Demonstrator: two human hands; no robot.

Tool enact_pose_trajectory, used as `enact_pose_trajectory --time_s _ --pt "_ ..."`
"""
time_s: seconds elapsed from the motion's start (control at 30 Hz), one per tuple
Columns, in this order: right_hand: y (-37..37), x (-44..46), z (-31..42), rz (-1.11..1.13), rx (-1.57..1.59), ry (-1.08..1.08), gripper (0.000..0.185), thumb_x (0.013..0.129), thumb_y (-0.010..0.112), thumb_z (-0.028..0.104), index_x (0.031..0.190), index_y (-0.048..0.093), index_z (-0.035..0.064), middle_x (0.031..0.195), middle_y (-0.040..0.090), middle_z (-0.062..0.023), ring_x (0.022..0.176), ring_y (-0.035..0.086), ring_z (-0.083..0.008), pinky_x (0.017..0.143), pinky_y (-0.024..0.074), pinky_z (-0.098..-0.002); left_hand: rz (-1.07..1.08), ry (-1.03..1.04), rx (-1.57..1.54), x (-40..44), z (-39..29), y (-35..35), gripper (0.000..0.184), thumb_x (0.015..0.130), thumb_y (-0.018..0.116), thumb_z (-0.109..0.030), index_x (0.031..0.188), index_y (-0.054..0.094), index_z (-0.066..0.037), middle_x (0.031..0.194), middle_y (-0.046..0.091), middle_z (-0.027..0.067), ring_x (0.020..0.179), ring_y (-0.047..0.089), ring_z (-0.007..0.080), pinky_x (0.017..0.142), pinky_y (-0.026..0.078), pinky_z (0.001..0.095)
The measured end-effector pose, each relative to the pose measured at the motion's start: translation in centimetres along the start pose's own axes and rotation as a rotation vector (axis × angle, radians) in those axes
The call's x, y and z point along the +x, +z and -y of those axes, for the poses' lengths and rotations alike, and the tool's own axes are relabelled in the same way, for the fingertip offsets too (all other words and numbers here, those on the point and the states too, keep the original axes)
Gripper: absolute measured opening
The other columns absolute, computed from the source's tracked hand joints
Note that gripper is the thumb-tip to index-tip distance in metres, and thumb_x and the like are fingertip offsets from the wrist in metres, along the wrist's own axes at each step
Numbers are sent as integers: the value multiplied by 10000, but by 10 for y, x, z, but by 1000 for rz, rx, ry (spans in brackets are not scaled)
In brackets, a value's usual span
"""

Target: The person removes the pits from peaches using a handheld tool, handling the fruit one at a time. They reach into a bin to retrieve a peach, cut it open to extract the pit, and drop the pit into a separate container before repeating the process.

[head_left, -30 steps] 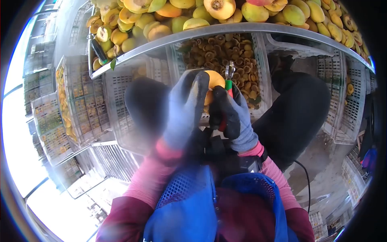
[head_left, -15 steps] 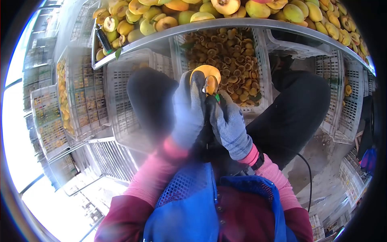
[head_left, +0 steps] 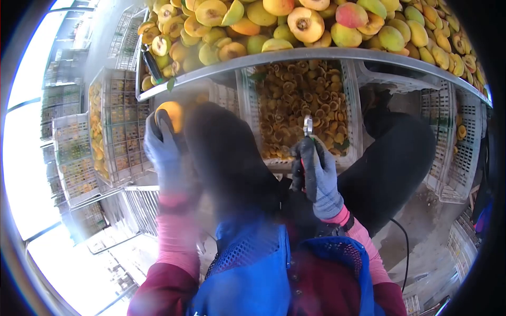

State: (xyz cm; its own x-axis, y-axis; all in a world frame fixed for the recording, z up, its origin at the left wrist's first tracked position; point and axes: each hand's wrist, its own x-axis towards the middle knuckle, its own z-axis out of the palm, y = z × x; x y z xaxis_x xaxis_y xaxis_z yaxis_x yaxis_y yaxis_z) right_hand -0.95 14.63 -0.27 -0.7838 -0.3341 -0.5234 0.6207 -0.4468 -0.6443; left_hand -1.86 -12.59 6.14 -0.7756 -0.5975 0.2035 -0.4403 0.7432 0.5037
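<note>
My left hand (head_left: pixel 162 139), in a grey glove with dark fingertips, is closed around an orange-yellow peach piece (head_left: pixel 172 115) out to the left, beyond my knee. Part of the peach is hidden by the fingers. My right hand (head_left: pixel 315 171), gloved the same way, grips a pitting tool (head_left: pixel 308 125) in front of my lap. Its small metal head points up and away from me, and some red shows on the handle between the fingers. Behind the tool stands a crate (head_left: pixel 354 105) holding many small, hollow brownish fruit pieces (head_left: pixel 300 105).
A metal-edged table (head_left: pixel 316 54) heaped with halved and whole peaches (head_left: pixel 348 37) spans the top. A dark-handled tool (head_left: pixel 152 64) lies at its left end. Crates of fruit (head_left: pixel 126 126) stand to the left, more crates (head_left: pixel 448 142) to the right. A black cable (head_left: pixel 406 242) hangs at right.
My hands have parted. The left has swung out to the left with the peach piece, away from the tool. My right hand stays near the middle, slightly lower, still holding the tool.
</note>
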Motion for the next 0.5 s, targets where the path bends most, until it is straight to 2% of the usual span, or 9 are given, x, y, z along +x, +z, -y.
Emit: enact_pose_trajectory --time_s 0.03,0.07,0.1,0.2,0.27,0.33,0.43,0.47,0.5 --pt "-5 6 -4 -36 -58 7 341 949 464 386 920 522 52 538 486 -10 354 423 -81 335 338 -209 -33 149 377 18 31 -4 350 912 526 -307 1083 601 -11 967 625 180 872 612 294 782 468 365" --pt "-6 10 -6 -74 -115 17 356 947 461 404 891 520 58 510 468 -3 316 402 -89 305 316 -216 18 211 684 34 66 -5 380 863 568 -386 1101 609 -91 996 612 137 867 616 287 772 472 392" --pt "-4 11 -4 -77 -24 109 367 938 477 414 889 531 55 527 482 -11 333 424 -93 318 334 -217 61 196 522 41 57 -3 407 853 571 -416 1108 606 -100 1000 614 141 881 613 293 786 468 394" --pt "-5 20 -19 -67 -104 41 361 931 493 413 898 535 57 529 481 -9 340 425 -93 318 340 -222 86 117 215 58 -21 29 456 827 583 -477 1104 602 -115 1005 624 153 920 607 308 817 455 395" --pt "-8 25 -22 -66 -145 40 357 926 505 413 905 538 58 543 489 -13 355 434 -96 323 346 -226 158 219 212 77 -51 62 480 841 622 -344 1191 549 -23 1024 641 171 950 622 257 822 462 341" --pt "-15 29 -25 -90 -167 10 352 921 515 410 915 541 59 568 501 -19 377 447 -99 330 354 -230 276 287 561 102 -56 99 511 841 626 -355 1193 525 1 994 641 176 916 624 211 789 473 321" --pt "-28 37 -35 -140 -157 -36 344 915 529 407 938 545 64 604 515 -28 410 464 -105 345 369 -235 366 264 92 132 -16 113 445 830 593 -433 1119 575 -95 1042 622 174 912 610 324 811 455 389" --pt "-31 39 -35 -150 -137 -2 344 913 532 408 947 547 66 613 518 -30 418 468 -107 351 376 -237 433 199 -160 135 -9 109 424 842 594 -343 1153 556 -59 1029 629 149 870 616 259 790 466 335" --pt "-33 42 -35 -144 -133 10 339 913 533 403 958 548 67 623 522 -31 424 471 -108 354 380 -238 361 223 -302 129 0 106 399 844 583 -278 1158 550 -33 1010 627 128 850 603 217 770 468 307"
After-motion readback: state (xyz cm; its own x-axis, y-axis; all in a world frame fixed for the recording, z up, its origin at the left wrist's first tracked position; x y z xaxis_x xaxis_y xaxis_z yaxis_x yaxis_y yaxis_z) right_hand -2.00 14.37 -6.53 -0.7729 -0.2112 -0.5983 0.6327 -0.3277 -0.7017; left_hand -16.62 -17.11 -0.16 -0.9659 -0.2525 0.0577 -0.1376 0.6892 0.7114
